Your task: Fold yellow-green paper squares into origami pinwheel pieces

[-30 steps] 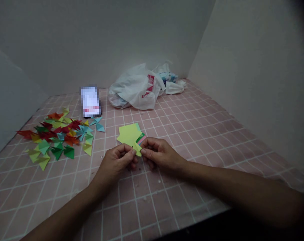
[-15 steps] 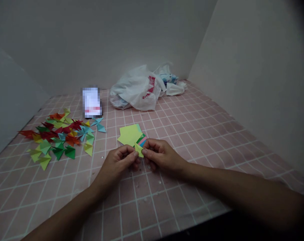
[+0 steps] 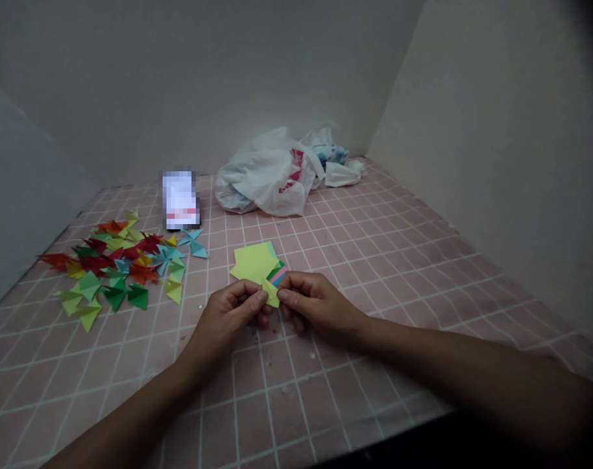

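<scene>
A small folded piece of yellow paper [image 3: 272, 294] is pinched between my two hands, near the middle of the view. My left hand [image 3: 240, 306] grips its left side with thumb and forefinger. From the other side, the thumb and fingers of my right hand [image 3: 311, 301] close on the right edge. Just beyond my fingers lies a stack of square origami paper [image 3: 253, 260], yellow on top, with green, pink and blue edges showing at the right. My hands hide the near part of this stack.
Several folded paper cranes [image 3: 115, 260] in red, orange, yellow, green and blue spread over the left side. Behind them a lit phone [image 3: 180, 198] stands upright, its screen blurred. White plastic bags [image 3: 267, 172] lie by the back wall on the pink checked tablecloth [image 3: 375, 260].
Both hands stay in nearly the same place. The folded yellow paper has tilted slightly between my fingers, and the left fingertips have shifted a little.
</scene>
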Motion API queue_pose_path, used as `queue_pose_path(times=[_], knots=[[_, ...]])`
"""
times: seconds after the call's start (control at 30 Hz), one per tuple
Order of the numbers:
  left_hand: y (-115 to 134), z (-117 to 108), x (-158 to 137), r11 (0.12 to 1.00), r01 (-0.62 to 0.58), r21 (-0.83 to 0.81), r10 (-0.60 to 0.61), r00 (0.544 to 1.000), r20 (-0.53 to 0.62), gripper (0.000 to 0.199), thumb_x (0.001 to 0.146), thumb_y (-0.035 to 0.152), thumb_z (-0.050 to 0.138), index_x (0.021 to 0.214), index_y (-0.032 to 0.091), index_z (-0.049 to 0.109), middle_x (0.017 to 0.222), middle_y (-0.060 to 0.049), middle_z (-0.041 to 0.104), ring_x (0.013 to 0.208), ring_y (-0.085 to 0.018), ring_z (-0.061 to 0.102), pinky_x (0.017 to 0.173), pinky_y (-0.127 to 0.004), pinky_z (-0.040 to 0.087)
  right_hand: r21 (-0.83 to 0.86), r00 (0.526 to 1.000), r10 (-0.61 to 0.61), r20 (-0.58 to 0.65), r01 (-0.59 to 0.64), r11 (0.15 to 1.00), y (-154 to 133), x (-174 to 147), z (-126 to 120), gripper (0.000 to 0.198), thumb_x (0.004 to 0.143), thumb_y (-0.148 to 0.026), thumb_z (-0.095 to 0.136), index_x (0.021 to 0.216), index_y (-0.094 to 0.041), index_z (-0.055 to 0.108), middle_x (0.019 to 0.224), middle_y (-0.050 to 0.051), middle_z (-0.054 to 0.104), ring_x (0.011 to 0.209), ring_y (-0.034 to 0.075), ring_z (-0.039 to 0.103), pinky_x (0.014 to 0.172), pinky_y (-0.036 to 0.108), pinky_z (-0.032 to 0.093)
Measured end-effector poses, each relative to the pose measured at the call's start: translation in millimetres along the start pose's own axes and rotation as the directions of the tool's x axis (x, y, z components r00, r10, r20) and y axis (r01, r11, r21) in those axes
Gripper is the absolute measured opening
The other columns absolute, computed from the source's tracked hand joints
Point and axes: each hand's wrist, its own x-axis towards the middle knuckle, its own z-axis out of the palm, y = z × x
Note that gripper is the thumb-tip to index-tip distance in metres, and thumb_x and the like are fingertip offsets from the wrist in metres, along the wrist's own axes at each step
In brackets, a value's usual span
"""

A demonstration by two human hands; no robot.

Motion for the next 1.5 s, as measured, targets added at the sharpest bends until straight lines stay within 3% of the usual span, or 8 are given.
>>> queue_pose_path(times=[0.43, 1.03, 1.4, 1.5], knots=[[-1.6, -0.4, 0.1, 1.000, -0.014, -0.012, 0.014, 1.000, -0.027, 0.018, 0.085, 0.034, 0.069, 0.082, 0.016, 0.067, 0.066, 0.002, 0.066, 0.059, -0.010, 0.062, 0.060, -0.022, 0.048, 0.012, 1.000, 0.011, 0.000, -0.011, 1.000, 0.1, 1.5, 0.3, 0.014, 0.084, -0.028, 0.064, 0.082, -0.018, 0.055, 0.057, -0.007, 0.052, 0.041, 0.006, 0.045, 0.039, 0.018, 0.036], [1.4, -1.1, -0.9, 0.999, -0.031, 0.027, 0.032, 0.999, -0.029, 0.020, 0.083, 0.035, 0.070, 0.080, 0.016, 0.067, 0.067, 0.001, 0.065, 0.061, -0.011, 0.060, 0.063, -0.024, 0.048, -0.023, 1.000, 0.012, 0.001, -0.012, 1.000, -2.6, -0.5, 1.9, 0.014, 0.086, -0.030, 0.060, 0.080, -0.019, 0.054, 0.057, -0.006, 0.051, 0.044, 0.007, 0.046, 0.041, 0.018, 0.036], [-2.3, -0.5, 1.2, 0.996, -0.031, -0.080, 0.030, 0.999, -0.021, 0.016, 0.081, 0.032, 0.075, 0.087, 0.018, 0.069, 0.075, 0.001, 0.068, 0.061, -0.009, 0.062, 0.063, -0.022, 0.048, 0.066, 0.999, 0.036, 0.027, -0.037, 0.997, 1.3, 0.8, -1.1, 0.019, 0.087, -0.034, 0.062, 0.080, -0.018, 0.054, 0.060, -0.004, 0.055, 0.044, 0.006, 0.047, 0.042, 0.019, 0.036], [-1.6, -0.3, 0.3, 0.992, -0.038, -0.119, 0.036, 0.999, -0.025, 0.023, 0.081, 0.030, 0.076, 0.100, 0.020, 0.068, 0.071, 0.003, 0.068, 0.061, -0.010, 0.063, 0.063, -0.023, 0.049, 0.083, 0.998, 0.043, 0.044, -0.046, 0.995, 0.4, 1.3, -2.0, 0.020, 0.088, -0.035, 0.062, 0.079, -0.018, 0.054, 0.059, -0.004, 0.055, 0.044, 0.006, 0.048, 0.042, 0.019, 0.036]])
